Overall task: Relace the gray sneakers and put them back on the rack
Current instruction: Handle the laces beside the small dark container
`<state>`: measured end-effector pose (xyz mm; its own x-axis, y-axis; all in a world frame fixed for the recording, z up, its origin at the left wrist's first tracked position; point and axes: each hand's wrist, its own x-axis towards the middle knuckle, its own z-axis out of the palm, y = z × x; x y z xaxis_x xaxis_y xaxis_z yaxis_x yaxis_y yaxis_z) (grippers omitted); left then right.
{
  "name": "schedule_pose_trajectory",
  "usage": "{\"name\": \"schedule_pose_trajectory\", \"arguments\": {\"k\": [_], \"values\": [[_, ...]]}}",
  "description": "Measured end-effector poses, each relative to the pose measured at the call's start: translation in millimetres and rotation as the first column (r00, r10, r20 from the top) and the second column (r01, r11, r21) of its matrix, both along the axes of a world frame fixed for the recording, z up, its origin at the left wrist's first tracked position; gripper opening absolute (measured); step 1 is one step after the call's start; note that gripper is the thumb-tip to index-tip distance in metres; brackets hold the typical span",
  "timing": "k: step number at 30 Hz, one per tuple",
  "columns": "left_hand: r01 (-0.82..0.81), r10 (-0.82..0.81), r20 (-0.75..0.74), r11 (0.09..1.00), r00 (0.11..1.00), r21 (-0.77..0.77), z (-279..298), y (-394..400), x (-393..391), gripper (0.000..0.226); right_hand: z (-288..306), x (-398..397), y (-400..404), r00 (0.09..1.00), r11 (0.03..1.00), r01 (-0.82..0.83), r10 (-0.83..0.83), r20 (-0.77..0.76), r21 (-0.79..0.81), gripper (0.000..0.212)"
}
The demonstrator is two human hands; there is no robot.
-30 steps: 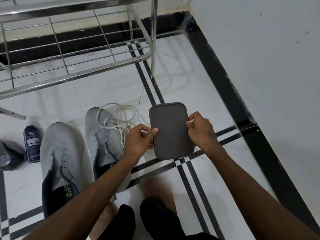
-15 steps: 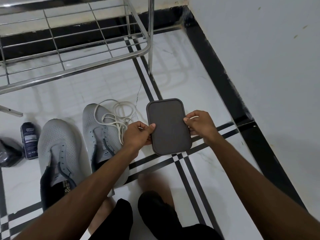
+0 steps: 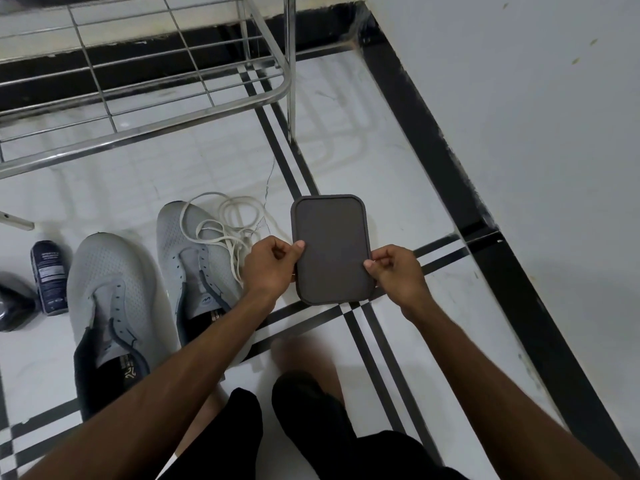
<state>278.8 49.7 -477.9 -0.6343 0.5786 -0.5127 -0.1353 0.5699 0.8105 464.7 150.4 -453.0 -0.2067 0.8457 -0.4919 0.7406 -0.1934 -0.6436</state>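
Two gray sneakers stand side by side on the white tiled floor, toes toward the rack: the left sneaker [image 3: 114, 289] and the right sneaker [image 3: 194, 244]. Both show bare eyelets. A loose white lace [image 3: 235, 216] lies coiled over the right sneaker's toe and the floor beside it. My left hand [image 3: 270, 268] and my right hand [image 3: 394, 271] pinch the two long edges of a dark gray rectangular tray [image 3: 330, 247], thumbs on top, just right of the sneakers. The steel wire shoe rack [image 3: 145, 129] stands at the back left, its lower shelf bare.
A small dark bottle [image 3: 48, 275] and a black bag [image 3: 14, 303] lie left of the sneakers. A white wall [image 3: 519, 133] with a black skirting closes the right side. My knees in black shorts [image 3: 311, 427] are at the bottom.
Both hands have stayed at the tray's edges. A white lace end that showed at my right hand half a second ago is no longer visible. The view shifted slightly.
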Motion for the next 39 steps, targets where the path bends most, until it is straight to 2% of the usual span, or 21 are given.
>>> {"name": "schedule_pose_trajectory", "arguments": {"k": [4, 10, 13, 15, 19, 22, 25, 29, 31, 34, 37, 39], "values": [[-0.003, 0.003, -0.043, 1.0, 0.999, 0.002, 2, -2, 3, 0.03, -1, 1, -3, 0.998, 0.998, 0.052, -0.053, -0.041, -0.036, 0.013], [0.034, -0.034, 0.235, 0.999, 0.971, 0.005, 2, -13, 2, 0.027, 3, 6, 0, 0.985, 0.968, 0.046, -0.086, -0.152, -0.247, 0.024], [0.038, -0.03, 0.261, 0.999, 0.965, -0.024, 2, -16, 3, 0.022, -1, 1, -5, 0.944, 0.904, 0.094, -0.214, -0.25, -0.416, 0.026], [0.025, -0.016, 0.249, 0.999, 0.968, -0.034, 5, -15, 0, 0.017, -1, -1, -9, 0.922, 0.884, 0.08, -0.241, -0.302, -0.46, 0.026], [0.064, -0.058, 0.207, 0.998, 0.977, -0.018, 27, -20, -13, 0.013, 12, -6, -19, 0.931, 0.911, -0.002, -0.149, -0.333, -0.413, 0.028], [0.043, -0.066, 0.228, 0.994, 0.971, 0.103, 72, -22, -27, 0.012, 43, -16, -19, 0.93, 0.945, -0.025, -0.098, -0.355, -0.327, 0.032], [0.006, -0.049, 0.186, 0.974, 0.981, 0.227, 120, -23, -45, 0.012, 82, -32, -15, 0.907, 0.964, -0.048, -0.068, -0.416, -0.262, 0.031], [-0.054, 0.011, 0.128, 0.94, 0.992, 0.337, 165, -22, -72, 0.015, 130, -62, -4, 0.847, 0.963, -0.096, -0.054, -0.529, -0.252, 0.011], [-0.116, 0.075, 0.131, 0.93, 0.989, 0.348, 177, -18, -88, 0.023, 148, -80, 3, 0.83, 0.963, -0.118, -0.038, -0.557, -0.242, 0.01], [-0.195, 0.154, 0.139, 0.911, 0.978, 0.364, 188, -11, -110, 0.021, 169, -110, 12, 0.838, 0.976, -0.138, 0.024, -0.546, -0.17, 0.02], [-0.214, 0.185, 0.116, 0.909, 0.976, 0.357, 190, -4, -123, 0.03, 183, -129, 21, 0.858, 0.988, -0.137, 0.084, -0.507, -0.068, 0.016], [-0.223, 0.197, 0.108, 0.905, 0.974, 0.362, 190, 0, -125, 0.026, 189, -133, 27, 0.869, 0.99, -0.14, 0.115, -0.482, -0.016, 0.015]]}}
